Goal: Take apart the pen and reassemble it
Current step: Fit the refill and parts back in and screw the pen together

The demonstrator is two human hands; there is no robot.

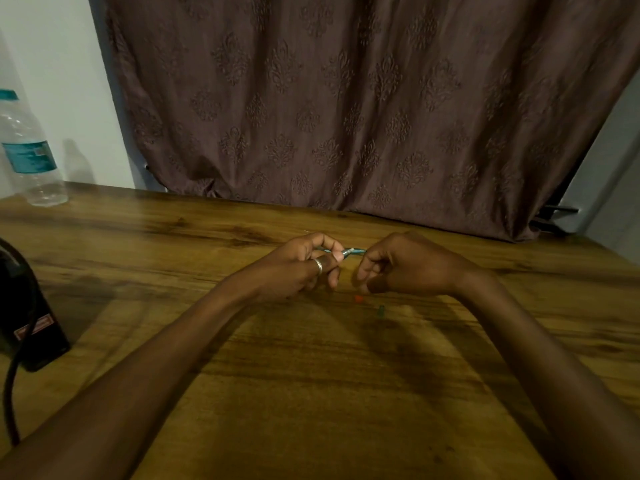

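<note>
A thin blue pen (353, 251) is held level just above the wooden table (311, 393), between both hands. My left hand (304, 263), with a ring on one finger, pinches its left part with curled fingers. From the other side, my right hand (401, 265) grips the pen's right end, which is hidden in the fingers. Only a short stretch of the pen shows between the hands. On the table just below my right hand lie a small red piece (358, 298) and a small dark green piece (381, 310).
A clear water bottle (29, 150) with a teal label stands at the table's far left corner. A black device (24, 306) with a cable sits at the left edge. A brown patterned curtain (346, 98) hangs behind the table.
</note>
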